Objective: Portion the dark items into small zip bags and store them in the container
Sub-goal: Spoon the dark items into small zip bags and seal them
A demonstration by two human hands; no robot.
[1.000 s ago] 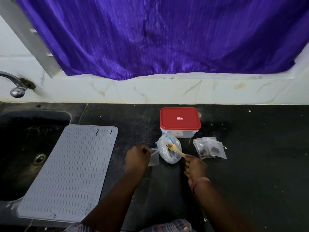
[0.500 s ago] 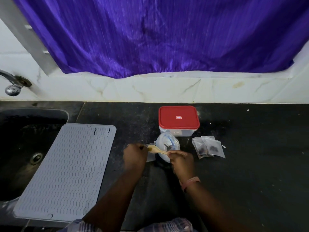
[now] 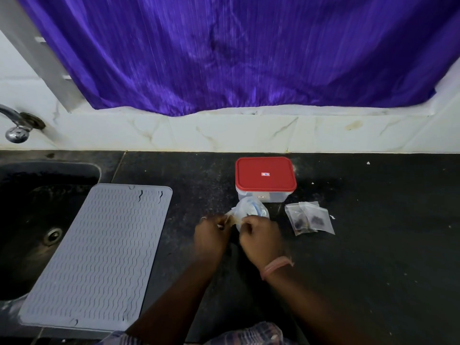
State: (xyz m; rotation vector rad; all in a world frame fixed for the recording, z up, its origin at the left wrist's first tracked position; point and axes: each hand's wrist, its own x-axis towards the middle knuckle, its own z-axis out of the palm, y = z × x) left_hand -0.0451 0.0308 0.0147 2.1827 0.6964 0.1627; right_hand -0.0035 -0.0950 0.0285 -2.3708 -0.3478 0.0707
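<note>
- Head view: black countertop (image 3: 373, 245), both hands close together in the middle, just in front of a clear bag
- Left hand (image 3: 210, 239) curled closed, pinching a small zip bag (image 3: 230, 219); only a pale sliver of it shows between the two hands
- Right hand (image 3: 260, 236) closed around a light wooden spoon (image 3: 236, 221), only a short bit of it visible at the gap between the hands, at the small bag
- Whether the spoon carries anything: cannot tell, blurred and mostly hidden
- Clear bulk bag (image 3: 251, 209) stands touching the far side of the right hand, just in front of the container
- Container (image 3: 265, 178), clear box with red lid on, sits behind the bulk bag, near the back wall
- Filled zip bags (image 3: 308, 217) lie flat and overlapping to the right of the hands, dark items (image 3: 317, 218) visible inside, near the container's front right corner
- Grey ribbed mat (image 3: 99, 255) lies to the left, partly over the sink (image 3: 37, 220)
- Tap (image 3: 15, 128) at far left, purple curtain (image 3: 249, 53) above the tiled wall
- Pink thread band (image 3: 276, 266) on the right wrist
</note>
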